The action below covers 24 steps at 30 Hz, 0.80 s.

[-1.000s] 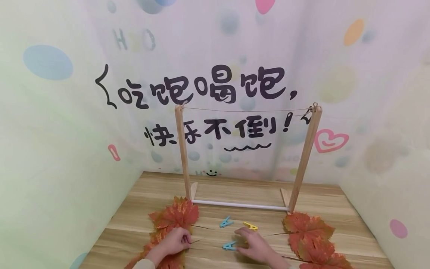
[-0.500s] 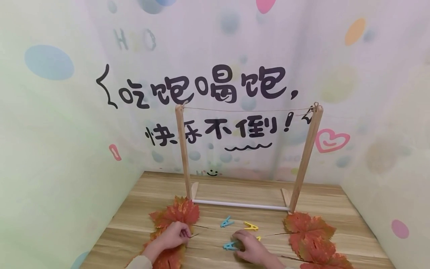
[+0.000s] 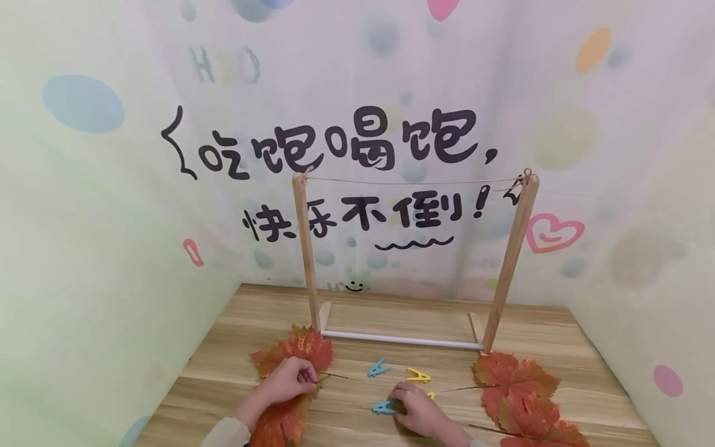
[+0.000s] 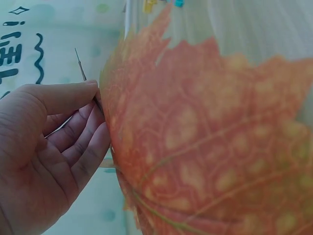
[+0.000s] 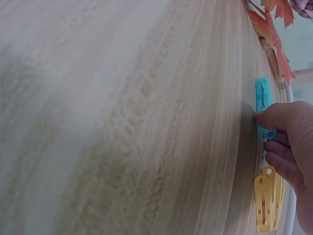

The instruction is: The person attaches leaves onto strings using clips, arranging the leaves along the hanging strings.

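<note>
My left hand (image 3: 290, 380) pinches the thin stem (image 4: 81, 68) of an orange-red artificial leaf (image 4: 210, 132) between thumb and fingers. In the left wrist view this leaf fills the right side, close to the camera. On the table, my right hand (image 3: 420, 410) has thumb and fingers on a blue clothespin (image 5: 263, 95), pinching it by its near end. Beside that hand lie yellow clothespins (image 5: 264, 200), one partly hidden behind it in the head view. Another blue clothespin (image 3: 378, 369) lies farther back.
A wooden frame stands behind the hands: two posts (image 3: 511, 267), a white rod (image 3: 399, 339) low down and a string (image 3: 391, 183) tied across the top. More red leaves lie at left (image 3: 304, 347) and overlap at right (image 3: 519, 385), stems pointing inward. Printed curtains surround the wooden table (image 3: 212, 347).
My left hand has moved up and slightly away from me with the leaf stem. My right hand has closed its fingers onto the near blue clothespin, which stays about where it was.
</note>
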Each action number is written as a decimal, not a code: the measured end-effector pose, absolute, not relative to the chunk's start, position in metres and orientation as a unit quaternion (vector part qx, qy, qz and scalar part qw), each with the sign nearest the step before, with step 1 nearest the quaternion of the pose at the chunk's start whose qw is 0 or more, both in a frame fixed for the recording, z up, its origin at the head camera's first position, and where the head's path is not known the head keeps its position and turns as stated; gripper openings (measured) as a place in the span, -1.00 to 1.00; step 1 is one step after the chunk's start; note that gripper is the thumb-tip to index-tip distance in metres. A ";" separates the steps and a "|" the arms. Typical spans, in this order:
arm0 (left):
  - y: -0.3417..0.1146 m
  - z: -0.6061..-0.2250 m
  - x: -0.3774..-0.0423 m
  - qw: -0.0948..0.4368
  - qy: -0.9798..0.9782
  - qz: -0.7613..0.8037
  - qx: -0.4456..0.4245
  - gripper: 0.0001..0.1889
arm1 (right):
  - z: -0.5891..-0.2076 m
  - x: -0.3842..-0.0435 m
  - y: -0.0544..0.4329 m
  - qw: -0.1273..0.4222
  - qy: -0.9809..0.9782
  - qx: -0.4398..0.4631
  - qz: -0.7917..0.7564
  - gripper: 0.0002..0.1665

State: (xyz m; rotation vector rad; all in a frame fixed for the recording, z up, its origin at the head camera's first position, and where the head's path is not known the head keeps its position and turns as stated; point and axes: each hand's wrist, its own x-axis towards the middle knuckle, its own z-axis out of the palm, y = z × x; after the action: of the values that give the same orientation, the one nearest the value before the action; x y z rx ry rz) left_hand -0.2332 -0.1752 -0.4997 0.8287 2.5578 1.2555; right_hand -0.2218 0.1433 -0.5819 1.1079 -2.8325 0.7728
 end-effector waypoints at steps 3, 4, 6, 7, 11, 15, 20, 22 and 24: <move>-0.176 -0.492 -0.235 0.088 0.858 0.428 0.269 -0.93 | -0.581 -0.222 0.143 -0.004 -0.903 0.351 0.249 -0.77; -0.176 -0.489 -0.236 0.087 0.858 0.430 0.266 -0.94 | -0.580 -0.222 0.143 -0.006 -0.903 0.350 0.250 -0.77; -0.176 -0.481 -0.239 0.087 0.858 0.433 0.262 -0.95 | -0.580 -0.222 0.143 -0.008 -0.904 0.347 0.249 -0.77; -0.177 -0.478 -0.240 0.088 0.857 0.435 0.260 -0.96 | -0.579 -0.222 0.143 -0.008 -0.904 0.347 0.249 -0.77; -0.176 -0.458 -0.242 0.086 0.855 0.442 0.257 -0.95 | -0.578 -0.222 0.142 -0.010 -0.906 0.345 0.245 -0.78; -0.174 -0.443 -0.246 0.083 0.853 0.454 0.245 -0.94 | -0.576 -0.222 0.141 -0.006 -0.905 0.348 0.244 -0.77; -0.173 -0.437 -0.251 0.075 0.837 0.480 0.253 -0.90 | -0.572 -0.223 0.140 0.013 -0.900 0.362 0.242 -0.76; -0.172 -0.434 -0.253 0.069 0.835 0.482 0.255 -0.90 | -0.569 -0.224 0.141 0.024 -0.899 0.368 0.237 -0.75; -0.169 -0.431 -0.255 0.060 0.836 0.482 0.255 -0.91 | -0.564 -0.224 0.141 0.038 -0.896 0.378 0.230 -0.75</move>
State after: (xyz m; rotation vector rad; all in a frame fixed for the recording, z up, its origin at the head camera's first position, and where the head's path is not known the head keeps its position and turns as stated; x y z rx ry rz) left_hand -0.2545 -0.1694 -0.4308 0.7717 2.5304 1.4581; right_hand -0.2238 0.1412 -0.5638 1.1589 -2.7487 0.7048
